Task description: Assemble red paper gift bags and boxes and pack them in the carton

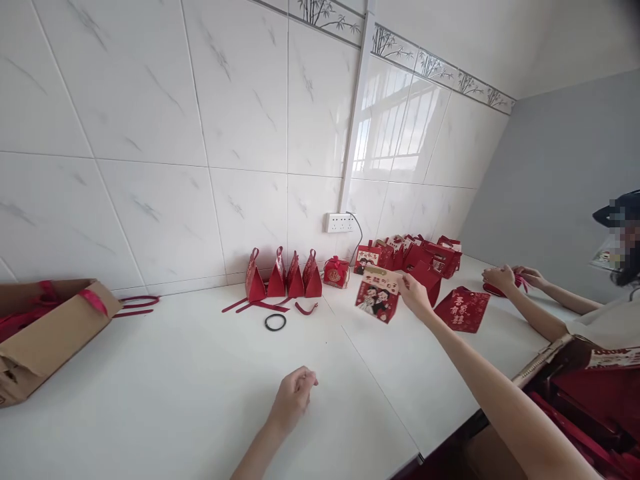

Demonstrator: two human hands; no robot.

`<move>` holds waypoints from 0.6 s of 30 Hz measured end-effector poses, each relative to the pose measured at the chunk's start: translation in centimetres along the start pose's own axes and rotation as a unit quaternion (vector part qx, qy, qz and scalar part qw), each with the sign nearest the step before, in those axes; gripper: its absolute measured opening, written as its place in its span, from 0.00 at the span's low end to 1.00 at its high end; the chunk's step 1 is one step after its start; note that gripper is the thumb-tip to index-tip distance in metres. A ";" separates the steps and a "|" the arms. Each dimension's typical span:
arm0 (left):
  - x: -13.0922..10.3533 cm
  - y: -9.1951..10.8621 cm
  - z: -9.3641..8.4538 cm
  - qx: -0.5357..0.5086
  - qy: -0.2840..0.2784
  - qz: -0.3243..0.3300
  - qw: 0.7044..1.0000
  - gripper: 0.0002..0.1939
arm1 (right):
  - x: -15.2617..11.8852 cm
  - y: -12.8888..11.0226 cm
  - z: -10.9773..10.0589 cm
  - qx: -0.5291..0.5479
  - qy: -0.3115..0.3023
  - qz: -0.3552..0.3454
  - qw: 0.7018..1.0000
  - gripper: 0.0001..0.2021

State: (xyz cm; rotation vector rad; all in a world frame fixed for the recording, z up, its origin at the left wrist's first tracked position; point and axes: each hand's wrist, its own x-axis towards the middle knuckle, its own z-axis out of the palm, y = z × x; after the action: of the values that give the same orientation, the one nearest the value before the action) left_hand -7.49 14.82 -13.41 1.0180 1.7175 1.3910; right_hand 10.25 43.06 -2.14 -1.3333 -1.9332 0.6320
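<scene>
A: Doing what with left hand (pixel 295 399)?
B: Curling fingers narrow over white table (pixel 175 373), nearer than black ring (pixel 275 330).
A: Holding what with right hand (pixel 413 293)?
B: Pinching couple-print box (pixel 377 300) at upper right corner, holding it tilted over white table, between red bow box (pixel 337 273) and flat red bag (pixel 463 310).

tiles (pixel 245 100): white, grey veins | 1 o'clock border (pixel 393 44): dark bamboo | 4 o'clock bag (pixel 377 300): red, cream, cartoon couple
</scene>
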 end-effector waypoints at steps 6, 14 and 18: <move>0.9 8.0 -3.9 0.077 0.064 0.122 0.987 0.24 | -8.3 -7.8 2.4 0.161 -0.120 -0.167 0.965 0.18; -3.8 13.9 -11.0 0.042 0.104 0.147 0.983 0.18 | -14.8 -15.5 5.2 0.268 -0.177 -0.263 0.910 0.19; -6.0 14.2 -13.8 0.056 0.147 0.139 0.978 0.19 | -16.2 -17.6 6.2 0.279 -0.190 -0.310 0.889 0.18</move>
State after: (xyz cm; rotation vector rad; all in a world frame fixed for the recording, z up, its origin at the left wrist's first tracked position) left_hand -14.88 5.11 3.31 1.1991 1.9404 1.7103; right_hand -1.32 21.69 2.25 -0.2091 -2.0874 1.0550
